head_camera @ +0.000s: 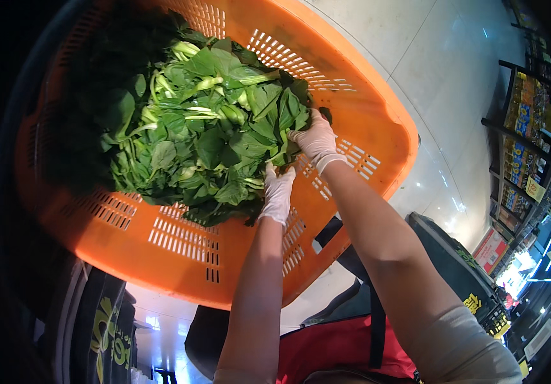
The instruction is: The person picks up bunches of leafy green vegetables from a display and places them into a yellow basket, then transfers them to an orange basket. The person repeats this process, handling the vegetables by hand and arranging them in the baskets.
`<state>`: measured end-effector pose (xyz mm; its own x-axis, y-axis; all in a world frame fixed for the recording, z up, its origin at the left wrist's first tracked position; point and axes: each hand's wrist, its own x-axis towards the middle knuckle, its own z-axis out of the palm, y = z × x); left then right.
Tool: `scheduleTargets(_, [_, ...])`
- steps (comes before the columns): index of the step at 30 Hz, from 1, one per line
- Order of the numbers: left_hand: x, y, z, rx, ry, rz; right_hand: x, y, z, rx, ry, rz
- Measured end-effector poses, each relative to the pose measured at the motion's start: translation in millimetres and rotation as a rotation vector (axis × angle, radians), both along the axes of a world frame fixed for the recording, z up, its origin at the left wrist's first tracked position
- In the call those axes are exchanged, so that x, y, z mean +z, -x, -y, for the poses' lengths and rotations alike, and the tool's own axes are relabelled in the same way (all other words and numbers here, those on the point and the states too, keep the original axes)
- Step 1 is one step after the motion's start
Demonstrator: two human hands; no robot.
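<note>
A large heap of leafy greens with pale green stalks (203, 120), resembling choy sum, lies in an orange slotted plastic basket (376, 120). Both my hands wear thin white gloves and reach into the basket at the heap's right end. My right hand (321, 139) has its thumb over the leaves and its other fingers behind them, gripping the edge of the heap. Lower down, my left hand (278, 194) presses against the near edge of the greens. Leaves partly cover its fingertips, so its hold is unclear. Deep shadow hides the heap's left side.
Pale floor tiles (414, 62) surround the basket. Stocked shelves (525, 139) stand at the right. A dark crate or box (448, 249) is beside my right arm, and dark printed boxes (105, 326) are at lower left. Red fabric (333, 345) shows below the basket.
</note>
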<state>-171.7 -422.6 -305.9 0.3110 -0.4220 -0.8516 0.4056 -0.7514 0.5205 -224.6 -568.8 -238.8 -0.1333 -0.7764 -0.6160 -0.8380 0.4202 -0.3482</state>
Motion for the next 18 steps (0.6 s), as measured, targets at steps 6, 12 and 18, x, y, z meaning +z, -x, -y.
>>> scheduleTargets(6, [7, -22, 9, 0.212, 0.116, -0.163, 9, -7, 10, 0.012, 0.006, -0.090])
scheduleTargets(12, [43, -61, -8, 0.393, 0.095, -0.383, 33, -9, 9, -0.046, 0.099, 0.007])
scheduleTargets(18, [58, -66, -29, 0.811, 0.094, -0.651, 74, -50, -37, 0.671, -0.066, 0.466])
